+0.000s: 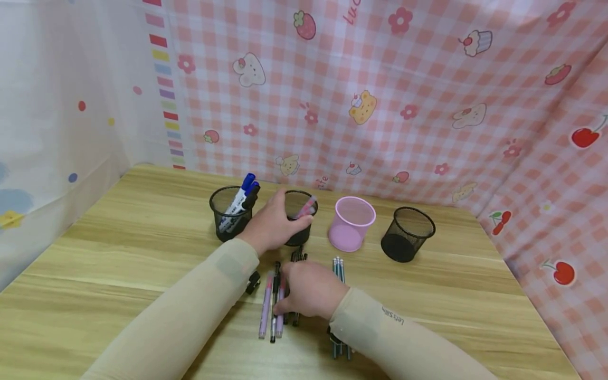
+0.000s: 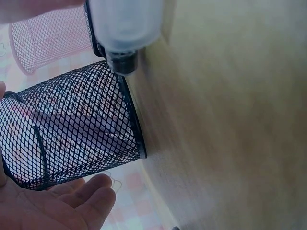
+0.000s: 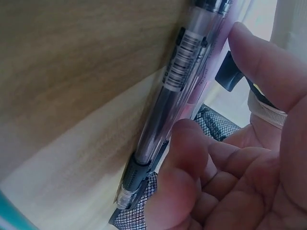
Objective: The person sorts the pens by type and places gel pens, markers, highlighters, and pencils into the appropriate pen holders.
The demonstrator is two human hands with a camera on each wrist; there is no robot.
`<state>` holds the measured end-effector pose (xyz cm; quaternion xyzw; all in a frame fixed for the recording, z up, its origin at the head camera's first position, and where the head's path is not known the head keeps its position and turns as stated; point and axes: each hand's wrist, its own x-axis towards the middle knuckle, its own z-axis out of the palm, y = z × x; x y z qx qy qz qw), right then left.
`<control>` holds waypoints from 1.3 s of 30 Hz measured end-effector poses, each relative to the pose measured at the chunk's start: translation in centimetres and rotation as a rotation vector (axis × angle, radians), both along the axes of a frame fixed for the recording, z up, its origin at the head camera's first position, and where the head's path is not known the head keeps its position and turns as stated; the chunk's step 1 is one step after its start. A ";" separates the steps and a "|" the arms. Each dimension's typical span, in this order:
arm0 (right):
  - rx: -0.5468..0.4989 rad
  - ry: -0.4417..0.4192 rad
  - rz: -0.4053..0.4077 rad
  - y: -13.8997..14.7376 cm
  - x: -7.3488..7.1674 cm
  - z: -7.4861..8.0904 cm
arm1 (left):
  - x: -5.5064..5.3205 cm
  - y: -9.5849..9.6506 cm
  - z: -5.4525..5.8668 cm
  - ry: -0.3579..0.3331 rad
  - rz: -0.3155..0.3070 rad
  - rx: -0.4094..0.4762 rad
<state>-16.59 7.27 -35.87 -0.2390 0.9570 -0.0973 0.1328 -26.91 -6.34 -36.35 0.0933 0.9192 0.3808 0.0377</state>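
My left hand point(image 1: 274, 224) holds a black mesh pen cup point(image 2: 76, 127), thumb on one side and fingers round the other. Lilac pens with pink ends point(image 1: 306, 207) lean inside that cup. On the table below it, my right hand point(image 1: 311, 289) pinches a lilac pen point(image 1: 279, 322) between thumb and fingers. Close beside this pen lie a clear-barrelled black pen point(image 3: 170, 79) and a second lilac pen point(image 1: 265, 311). Several more black pens point(image 1: 298, 255) lie partly hidden under the right hand.
A black mesh cup with blue and black markers point(image 1: 247, 191) stands left of the held cup. A pink cup point(image 1: 352, 224) and another black mesh cup point(image 1: 407, 235) stand to the right. Dark green pencils point(image 1: 339, 269) lie under the right wrist. Patterned cloth point(image 1: 328, 132) hangs behind.
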 end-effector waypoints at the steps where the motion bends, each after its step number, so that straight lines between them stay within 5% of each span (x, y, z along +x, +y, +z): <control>1: -0.003 0.001 0.001 0.0 0.0 0.0 | 0.0 0.0 0.0 0.001 -0.001 0.001; 24: -0.006 -0.114 -0.058 0.1 -0.8 -0.1 | 0.1 0.0 0.2 -0.001 0.000 0.011; 39: -0.065 -0.084 -0.089 0.0 -0.8 -0.3 | 0.1 0.0 0.1 0.007 0.001 0.004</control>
